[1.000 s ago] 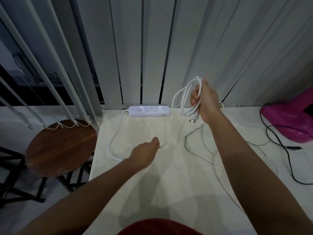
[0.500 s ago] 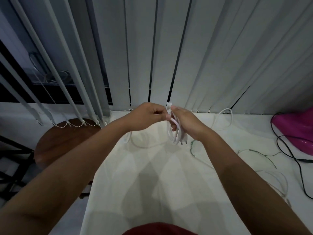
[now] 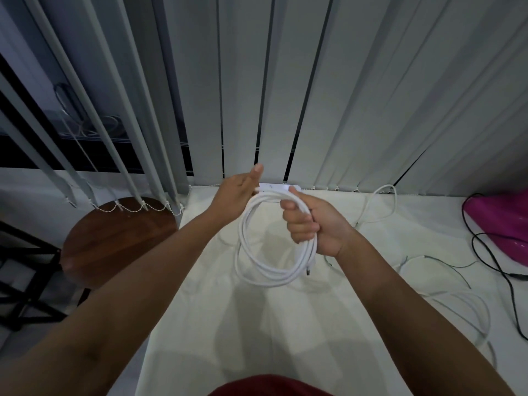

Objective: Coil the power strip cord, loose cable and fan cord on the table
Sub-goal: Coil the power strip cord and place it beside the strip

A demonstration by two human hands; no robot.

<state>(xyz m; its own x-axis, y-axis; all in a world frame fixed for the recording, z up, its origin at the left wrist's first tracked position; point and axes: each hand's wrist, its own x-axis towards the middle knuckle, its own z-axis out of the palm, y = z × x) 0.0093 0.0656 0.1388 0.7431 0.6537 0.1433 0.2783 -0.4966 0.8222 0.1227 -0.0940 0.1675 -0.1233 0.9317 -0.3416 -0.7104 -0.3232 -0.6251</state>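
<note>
My right hand (image 3: 314,224) grips a coil of the white power strip cord (image 3: 257,270), which hangs in several loops above the table (image 3: 228,324). The cord's plug (image 3: 308,271) dangles at the coil's lower right. The white power strip (image 3: 281,187) lies at the table's back edge, partly hidden behind my hands. My left hand (image 3: 237,195) is beside the strip with its thumb straight up, touching the top of the loop. A thin loose cable (image 3: 468,298) sprawls on the right. The pink fan (image 3: 503,224) and its black cord (image 3: 485,252) are at the far right.
Vertical blinds (image 3: 285,95) hang right behind the table. A round wooden stool (image 3: 114,238) stands left of the table, lower down. Another white cable (image 3: 383,201) loops near the back edge on the right.
My hands have parted: the left one left the bundle and moved toward the strip. The coil has opened into a wider loop hanging from my right hand.
</note>
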